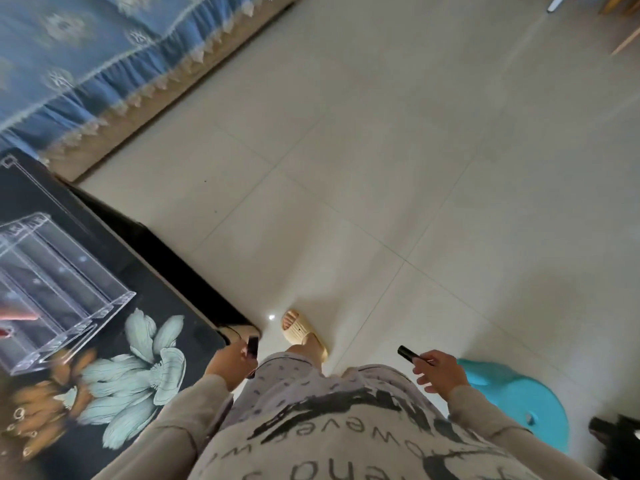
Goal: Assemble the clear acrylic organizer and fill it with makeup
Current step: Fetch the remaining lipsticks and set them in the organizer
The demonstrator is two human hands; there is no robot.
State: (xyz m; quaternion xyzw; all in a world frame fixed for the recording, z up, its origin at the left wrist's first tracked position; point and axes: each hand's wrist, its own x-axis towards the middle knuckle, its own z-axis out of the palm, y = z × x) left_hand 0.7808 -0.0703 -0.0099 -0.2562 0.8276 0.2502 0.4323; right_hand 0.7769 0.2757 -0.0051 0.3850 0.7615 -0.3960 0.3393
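Clear acrylic organizer (59,289) stands on the black flower-printed worktop (162,306), far left, apart from both hands. Left hand (230,365): grip clamped on a small dark makeup case (252,346). Right hand (440,372): grip pinching a slim black tube (410,353). Recommended: turn to the worktop and lower each item gently into a free compartment. Room: pale tiled floor (381,168), blue fringed cover (69,64), turquoise plastic stool (519,403).

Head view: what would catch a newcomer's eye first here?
The clear organizer stands at far left on a black table printed with big flowers. Lower down, the left hand holds a small dark item by the table corner, and the right hand holds a dark tube near a teal stool.
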